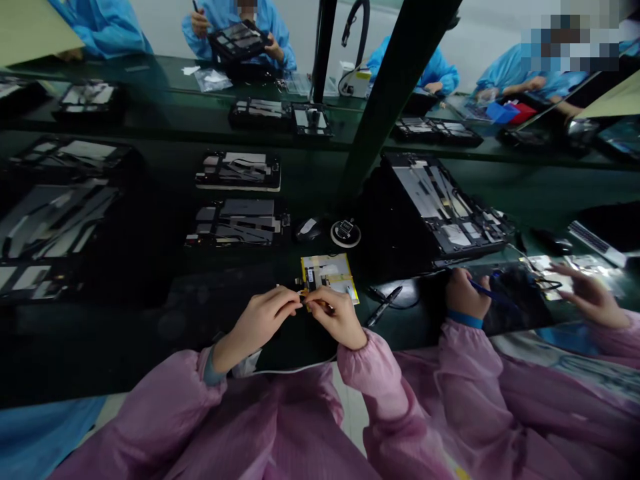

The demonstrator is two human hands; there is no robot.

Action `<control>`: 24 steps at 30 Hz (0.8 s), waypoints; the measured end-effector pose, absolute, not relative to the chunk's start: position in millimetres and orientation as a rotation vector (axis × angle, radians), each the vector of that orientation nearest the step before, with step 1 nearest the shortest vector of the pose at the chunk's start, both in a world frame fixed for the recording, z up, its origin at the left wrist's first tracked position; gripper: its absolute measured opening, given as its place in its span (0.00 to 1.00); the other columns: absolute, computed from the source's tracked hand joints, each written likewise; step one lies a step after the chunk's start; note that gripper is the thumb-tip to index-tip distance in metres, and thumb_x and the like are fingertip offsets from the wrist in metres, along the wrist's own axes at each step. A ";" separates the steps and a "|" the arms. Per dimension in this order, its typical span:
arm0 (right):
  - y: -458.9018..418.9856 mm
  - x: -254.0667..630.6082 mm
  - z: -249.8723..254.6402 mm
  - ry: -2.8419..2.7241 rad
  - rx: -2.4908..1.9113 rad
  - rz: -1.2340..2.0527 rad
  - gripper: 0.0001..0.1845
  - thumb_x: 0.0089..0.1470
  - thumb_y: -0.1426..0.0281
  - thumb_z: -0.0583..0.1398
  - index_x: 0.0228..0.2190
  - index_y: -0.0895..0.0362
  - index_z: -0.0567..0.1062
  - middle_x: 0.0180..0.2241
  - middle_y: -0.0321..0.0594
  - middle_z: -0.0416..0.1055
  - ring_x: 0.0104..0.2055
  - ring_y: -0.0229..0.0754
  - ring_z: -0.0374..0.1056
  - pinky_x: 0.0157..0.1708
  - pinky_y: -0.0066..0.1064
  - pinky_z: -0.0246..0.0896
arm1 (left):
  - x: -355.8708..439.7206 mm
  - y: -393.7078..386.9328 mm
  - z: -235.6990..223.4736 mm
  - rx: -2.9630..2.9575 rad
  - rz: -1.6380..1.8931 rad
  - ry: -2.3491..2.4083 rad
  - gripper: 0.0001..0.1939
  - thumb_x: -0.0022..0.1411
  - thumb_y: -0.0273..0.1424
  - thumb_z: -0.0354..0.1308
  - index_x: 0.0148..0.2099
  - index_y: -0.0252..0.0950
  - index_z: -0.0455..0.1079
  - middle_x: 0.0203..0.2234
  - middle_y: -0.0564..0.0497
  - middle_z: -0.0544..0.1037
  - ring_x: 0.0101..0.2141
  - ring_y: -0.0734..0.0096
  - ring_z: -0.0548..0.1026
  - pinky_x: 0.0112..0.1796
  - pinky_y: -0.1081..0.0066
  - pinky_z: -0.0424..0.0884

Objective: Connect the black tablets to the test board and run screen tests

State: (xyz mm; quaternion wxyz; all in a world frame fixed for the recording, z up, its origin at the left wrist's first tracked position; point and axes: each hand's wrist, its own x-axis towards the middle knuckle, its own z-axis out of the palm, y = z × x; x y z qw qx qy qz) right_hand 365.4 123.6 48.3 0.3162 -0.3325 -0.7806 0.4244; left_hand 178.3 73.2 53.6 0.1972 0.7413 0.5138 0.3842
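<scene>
In the head view a flat battery pack [334, 267] with yellow edges and tan tape lies on the dark bench in front of me. At its near left corner my left hand [267, 313] and my right hand [337, 313] meet, fingertips pinched together. Between them is a small orange flex cable [304, 293], partly covered by the fingers. The right hand overlaps the near edge of the battery pack. A dark pen [384, 307] lies just right of it, beside a thin black cable.
Opened device housings [235, 221] lie beyond my hands, with a tall stack [440, 200] to the right. A round white-rimmed dish [345, 233] and a black mouse [307, 230] are near. A co-worker's hands [467, 293] work at right; others in blue sit opposite.
</scene>
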 end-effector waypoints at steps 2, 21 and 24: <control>124.6 365.5 47.6 -2.051 -0.861 1.150 0.08 0.59 0.71 0.56 0.34 0.56 0.76 0.28 0.36 0.71 0.27 0.35 0.63 0.29 0.26 0.58 | 178.0 72.7 51.7 2.076 1.072 1.454 0.06 0.68 0.31 0.52 0.38 0.38 0.69 0.27 0.56 0.76 0.26 0.77 0.76 0.32 0.77 0.71; 124.8 363.2 47.2 -1.992 -0.906 1.149 0.08 0.57 0.73 0.56 0.33 0.55 0.76 0.28 0.36 0.73 0.30 0.36 0.67 0.31 0.27 0.60 | 175.5 70.3 48.6 2.255 1.084 1.448 0.10 0.68 0.30 0.52 0.49 0.38 0.70 0.33 0.53 0.78 0.33 0.75 0.77 0.38 0.74 0.74; 124.5 363.7 46.0 -1.996 -0.893 1.178 0.08 0.57 0.72 0.57 0.34 0.55 0.77 0.29 0.37 0.74 0.32 0.37 0.69 0.33 0.27 0.62 | 175.8 70.3 48.7 2.263 1.081 1.453 0.08 0.68 0.30 0.52 0.47 0.37 0.70 0.33 0.52 0.78 0.34 0.74 0.77 0.38 0.74 0.74</control>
